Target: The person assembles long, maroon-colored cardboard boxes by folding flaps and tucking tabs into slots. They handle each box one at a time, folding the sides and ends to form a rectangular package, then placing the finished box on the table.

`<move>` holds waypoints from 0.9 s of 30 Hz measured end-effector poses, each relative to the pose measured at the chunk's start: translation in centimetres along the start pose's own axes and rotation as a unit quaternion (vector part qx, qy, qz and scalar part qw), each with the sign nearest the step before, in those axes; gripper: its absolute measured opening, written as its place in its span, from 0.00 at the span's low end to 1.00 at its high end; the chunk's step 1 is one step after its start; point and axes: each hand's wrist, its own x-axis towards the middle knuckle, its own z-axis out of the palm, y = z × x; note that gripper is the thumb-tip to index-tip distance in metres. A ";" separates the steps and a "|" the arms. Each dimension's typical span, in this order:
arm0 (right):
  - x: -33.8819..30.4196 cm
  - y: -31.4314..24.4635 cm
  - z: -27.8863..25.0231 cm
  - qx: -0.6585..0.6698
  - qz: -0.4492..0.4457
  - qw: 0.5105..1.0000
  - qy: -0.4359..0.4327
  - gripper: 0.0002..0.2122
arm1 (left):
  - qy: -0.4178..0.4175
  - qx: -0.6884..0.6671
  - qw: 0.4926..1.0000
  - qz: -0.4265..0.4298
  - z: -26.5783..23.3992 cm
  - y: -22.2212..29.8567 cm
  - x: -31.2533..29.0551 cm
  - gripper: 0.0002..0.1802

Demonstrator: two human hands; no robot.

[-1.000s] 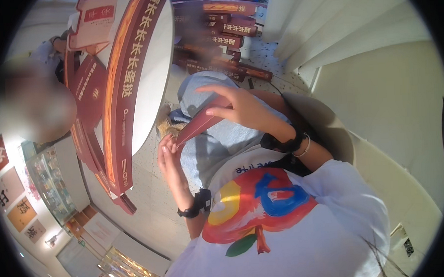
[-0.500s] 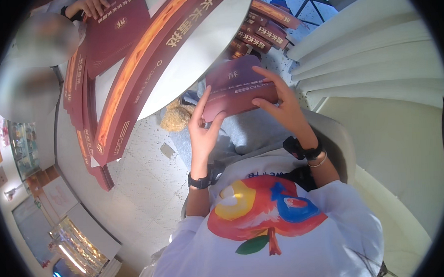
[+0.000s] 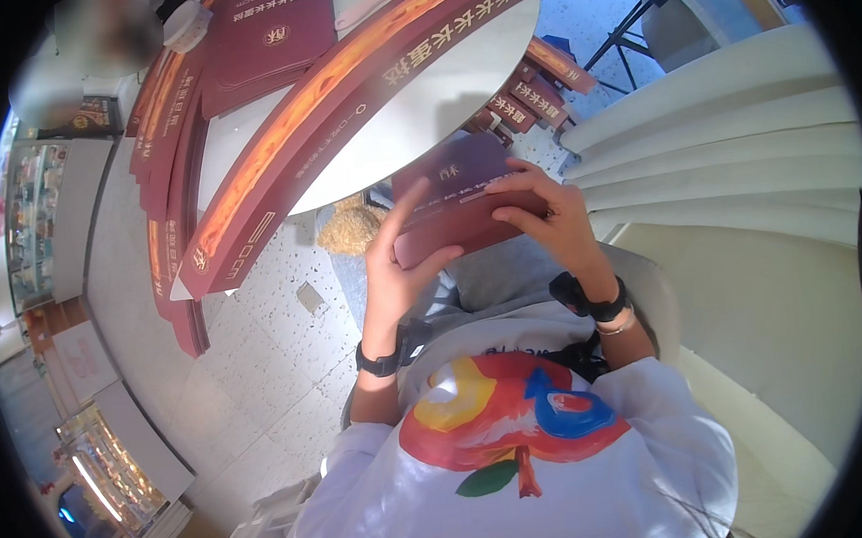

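Above my lap I hold a maroon cardboard box [image 3: 467, 202] between both hands, with pale printing on its upper face. My left hand [image 3: 397, 261] grips its left end, the thumb along the near edge and the fingers at the side. My right hand [image 3: 549, 216] is closed on the right end, its fingers on the top face and its thumb at the near side. Whether the box is folded up fully, I cannot tell. Just beyond it, a long maroon box [image 3: 348, 124] with an orange food picture lies across the white round table [image 3: 401, 140].
Flat maroon card pieces [image 3: 268, 50] are stacked at the table's far side. Long maroon cartons [image 3: 173, 198] overhang its left edge. Several maroon boxes [image 3: 537, 99] are piled beyond the right edge. A fluffy tan toy [image 3: 350, 226] is below the table; a pale curtain [image 3: 685, 138] hangs right.
The box has come slightly nearer to me and tilted, both hands still gripping it. My view has shifted. Another person's hand, earlier on the flat card pieces, is no longer there.
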 end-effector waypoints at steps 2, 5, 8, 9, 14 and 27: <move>0.1 -1.1 -0.1 0.047 0.039 0.998 -0.013 0.15 | -0.011 0.059 0.998 0.006 -0.5 -0.4 -0.5 0.27; -0.1 -2.9 -0.4 0.161 0.111 0.979 -0.049 0.18 | -0.007 0.080 0.996 0.038 -0.9 0.7 -1.3 0.23; -0.8 -1.5 -0.6 0.261 0.104 0.957 -0.072 0.21 | -0.031 0.130 0.987 0.089 -1.2 1.5 -1.6 0.23; -0.6 -2.4 -0.2 0.296 0.123 0.946 -0.046 0.22 | -0.026 0.142 0.984 0.103 -1.1 1.7 -1.7 0.23; -1.2 -2.3 0.2 0.285 0.116 0.951 -0.023 0.21 | 0.051 0.147 0.985 0.074 -0.4 2.5 -1.8 0.31; -0.9 -6.0 -0.6 0.086 0.117 0.979 -0.145 0.13 | -0.134 0.242 0.957 0.092 -0.7 0.6 -1.6 0.37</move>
